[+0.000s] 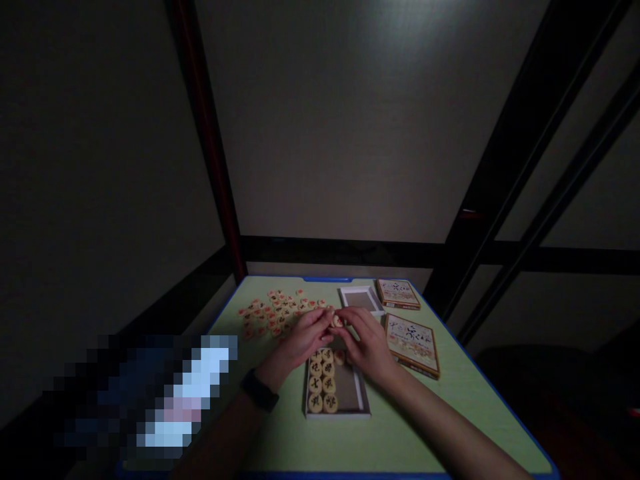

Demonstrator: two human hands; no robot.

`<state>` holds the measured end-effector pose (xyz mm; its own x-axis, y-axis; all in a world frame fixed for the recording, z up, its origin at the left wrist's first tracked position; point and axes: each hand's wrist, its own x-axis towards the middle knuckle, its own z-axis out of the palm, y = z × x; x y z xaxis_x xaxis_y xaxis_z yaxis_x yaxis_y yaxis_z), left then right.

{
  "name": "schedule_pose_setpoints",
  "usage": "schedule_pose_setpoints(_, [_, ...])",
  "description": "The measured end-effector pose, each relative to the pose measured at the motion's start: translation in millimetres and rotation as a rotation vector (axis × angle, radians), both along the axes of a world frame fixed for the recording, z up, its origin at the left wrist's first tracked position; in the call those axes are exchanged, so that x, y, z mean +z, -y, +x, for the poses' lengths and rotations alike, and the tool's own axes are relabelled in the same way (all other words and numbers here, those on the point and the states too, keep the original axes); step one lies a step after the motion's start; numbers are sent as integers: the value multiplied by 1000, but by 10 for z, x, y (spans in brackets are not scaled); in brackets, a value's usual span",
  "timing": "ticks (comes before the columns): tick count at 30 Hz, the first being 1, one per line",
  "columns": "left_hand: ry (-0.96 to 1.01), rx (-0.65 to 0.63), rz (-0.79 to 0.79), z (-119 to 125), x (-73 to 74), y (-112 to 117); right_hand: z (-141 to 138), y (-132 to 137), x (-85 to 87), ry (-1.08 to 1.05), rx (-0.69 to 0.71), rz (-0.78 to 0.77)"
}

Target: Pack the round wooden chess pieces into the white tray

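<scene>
My right hand pinches a round wooden Chinese chess piece with a red character on it. My left hand, a dark band on its wrist, has its fingers closed at the other side of the same piece; whether it holds more is hidden. Below both hands lies an open shallow box. Pieces with dark characters fill two columns at its left, and one more piece sits near its top, partly behind my right hand. A loose spread of pieces, red and dark, lies beyond my left hand.
A second shallow tray stands at the back of the green table. Two flat printed boxes lie along the right side. A blurred-out bright patch is at the lower left. Walls close in behind the table.
</scene>
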<state>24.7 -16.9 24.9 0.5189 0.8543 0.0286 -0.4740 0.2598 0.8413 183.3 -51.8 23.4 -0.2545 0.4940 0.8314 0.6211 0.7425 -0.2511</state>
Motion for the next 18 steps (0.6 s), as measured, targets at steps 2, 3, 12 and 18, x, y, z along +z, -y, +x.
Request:
schedule_pose_setpoints(2, [-11,-3,-10,-10,-8,-5,0,8,11,2,-6,-17])
schedule_pose_setpoints(3, [-16,-4,-14,-13,-14,-10,-2,12,18,5,-15,-21])
schedule_pose_setpoints(12, [-41,11,-8,-16,-27,-10,3,44,61,90,-30,-32])
schedule_pose_setpoints(18, [-174,32,95,-32,-22,-47,95,70,244,181,4,-184])
